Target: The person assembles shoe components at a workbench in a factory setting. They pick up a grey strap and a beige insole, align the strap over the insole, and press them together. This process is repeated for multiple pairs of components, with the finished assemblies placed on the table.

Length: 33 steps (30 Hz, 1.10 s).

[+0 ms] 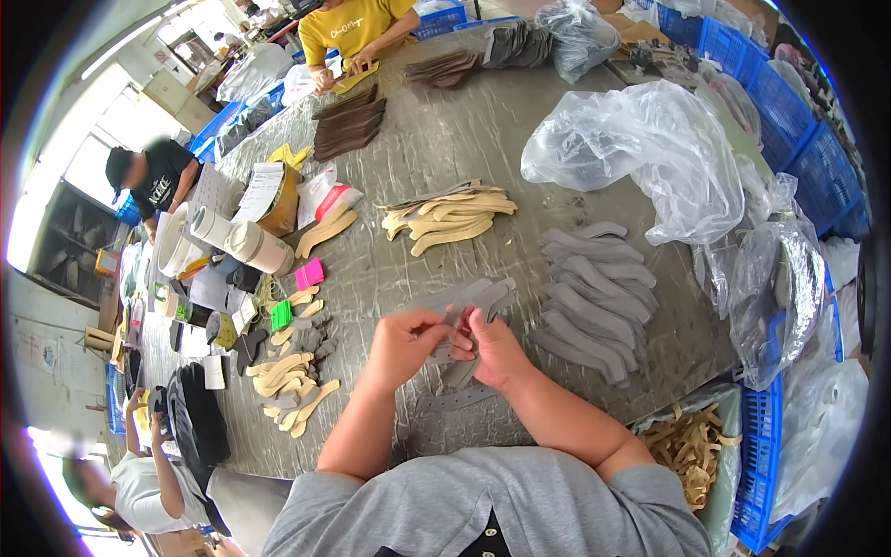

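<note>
Both my hands meet over the near middle of the table. My left hand (pixel 406 345) is closed, its fingertips pinched at the edge of a grey cut piece. My right hand (pixel 498 351) is closed around the same grey piece (pixel 461 373), thumb up; the fingers hide part of it. Just beyond the hands lie more flat grey pieces (pixel 497 292). A grey strip with small holes (pixel 455 400) rests on the table below them. To the right, overlapping curved grey pieces (pixel 594 302) form a broad pile.
Tan curved pieces (pixel 450 218) lie farther out, with mixed tan and grey ones (pixel 292 381) at left. Brown stacks (pixel 348 125) stand beyond. Clear plastic bags (pixel 640 148) and blue crates (pixel 761 455) line the right. A person in yellow (pixel 357 32) works across the table.
</note>
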Each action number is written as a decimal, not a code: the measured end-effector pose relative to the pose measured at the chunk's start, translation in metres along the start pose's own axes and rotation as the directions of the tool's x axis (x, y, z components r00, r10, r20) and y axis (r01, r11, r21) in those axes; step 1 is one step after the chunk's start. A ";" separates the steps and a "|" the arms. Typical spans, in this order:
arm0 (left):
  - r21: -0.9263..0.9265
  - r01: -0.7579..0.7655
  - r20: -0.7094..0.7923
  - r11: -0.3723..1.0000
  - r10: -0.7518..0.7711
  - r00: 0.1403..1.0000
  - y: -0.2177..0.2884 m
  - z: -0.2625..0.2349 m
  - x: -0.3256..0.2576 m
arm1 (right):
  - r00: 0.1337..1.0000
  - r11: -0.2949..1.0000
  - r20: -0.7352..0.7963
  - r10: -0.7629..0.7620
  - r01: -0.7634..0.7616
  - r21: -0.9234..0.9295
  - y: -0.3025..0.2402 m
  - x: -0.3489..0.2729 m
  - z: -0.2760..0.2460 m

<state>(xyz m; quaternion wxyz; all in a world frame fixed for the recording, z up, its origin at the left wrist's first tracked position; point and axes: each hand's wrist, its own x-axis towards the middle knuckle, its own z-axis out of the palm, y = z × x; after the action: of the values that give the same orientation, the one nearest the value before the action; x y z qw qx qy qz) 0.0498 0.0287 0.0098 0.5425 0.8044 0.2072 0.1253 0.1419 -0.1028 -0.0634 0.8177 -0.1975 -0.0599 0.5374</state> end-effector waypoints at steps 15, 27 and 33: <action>0.182 -0.065 0.242 0.981 0.020 0.970 0.048 -0.024 0.007 | 0.940 0.902 0.013 0.340 -0.323 -0.287 -0.011 -0.006 0.012; -0.133 0.092 0.060 0.987 -0.085 0.995 0.021 -0.001 0.014 | 0.921 0.903 0.117 0.372 -0.330 -0.276 -0.011 -0.009 0.014; -0.231 0.218 0.172 0.948 -0.181 0.968 0.015 0.004 0.030 | 0.938 0.930 0.159 0.308 -0.262 -0.258 -0.005 -0.009 0.016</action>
<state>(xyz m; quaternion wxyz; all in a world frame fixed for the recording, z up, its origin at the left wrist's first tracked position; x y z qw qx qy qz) 0.0813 0.0344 0.0214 0.6627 0.7120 0.2294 0.0344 0.1373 -0.1082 -0.0456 0.6917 -0.2445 -0.1732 0.6571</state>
